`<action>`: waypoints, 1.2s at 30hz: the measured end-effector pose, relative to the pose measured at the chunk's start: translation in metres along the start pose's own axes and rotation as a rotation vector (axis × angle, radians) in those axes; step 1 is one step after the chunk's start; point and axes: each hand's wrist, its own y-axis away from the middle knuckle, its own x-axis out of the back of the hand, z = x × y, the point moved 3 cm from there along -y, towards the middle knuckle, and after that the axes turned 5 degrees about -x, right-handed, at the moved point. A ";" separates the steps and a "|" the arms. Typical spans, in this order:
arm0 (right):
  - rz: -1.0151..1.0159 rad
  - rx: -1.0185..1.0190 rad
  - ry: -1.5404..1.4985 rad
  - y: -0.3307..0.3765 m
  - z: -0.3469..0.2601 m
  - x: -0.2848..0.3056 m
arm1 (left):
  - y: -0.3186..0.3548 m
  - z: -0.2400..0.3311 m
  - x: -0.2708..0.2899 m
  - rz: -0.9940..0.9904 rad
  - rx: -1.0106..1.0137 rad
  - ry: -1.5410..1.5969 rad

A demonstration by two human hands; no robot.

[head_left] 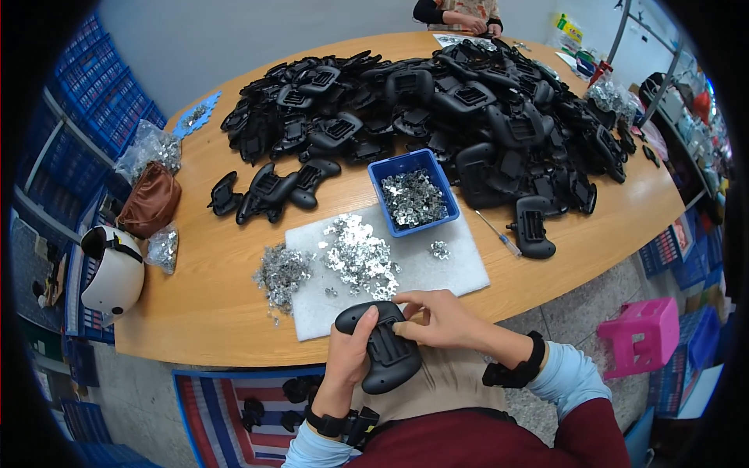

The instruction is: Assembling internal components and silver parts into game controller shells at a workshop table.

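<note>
A black game controller (392, 360) is tilted in front of me, its slotted recess facing up. My left hand (349, 351) is closed round its left side, the thumb lying on the upper face. At the recess's upper right edge, the thumb and fingers of my right hand (442, 318) are pinched together; whatever they hold is too small or hidden to name. Just beyond my hands, a pile of shiny small metal pieces (360, 253) and a duller pile (282, 273) lie on a white foam sheet (445, 273). A blue bin (379, 195) on the sheet holds more metal pieces.
A large heap of black controllers (421, 86) covers the table's far side. A screwdriver (499, 234) lies right of the sheet. At the left are a white helmet (113, 273) and a brown bag (150, 199). A pink stool (641, 335) stands right. Another person (468, 15) works opposite.
</note>
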 end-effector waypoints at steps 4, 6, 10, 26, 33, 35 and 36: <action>-0.008 -0.084 -0.073 -0.002 -0.001 -0.005 | 0.001 0.000 -0.001 -0.005 -0.051 -0.015; 0.016 -0.057 -0.130 -0.001 0.005 -0.009 | 0.001 -0.003 0.001 -0.001 -0.052 -0.024; 0.078 -0.021 -0.080 0.002 0.000 -0.014 | 0.002 -0.007 0.003 0.038 -0.062 -0.031; 0.264 0.096 0.258 0.009 -0.005 -0.014 | 0.003 -0.024 0.005 0.021 0.015 0.029; 0.395 0.166 0.227 0.011 -0.007 -0.022 | 0.007 -0.040 0.016 0.053 0.183 0.387; 0.390 0.146 0.192 0.011 0.000 -0.027 | 0.013 -0.037 0.015 0.053 0.250 0.421; 0.402 0.169 0.187 0.012 0.002 -0.029 | 0.018 -0.031 0.011 0.041 0.258 0.416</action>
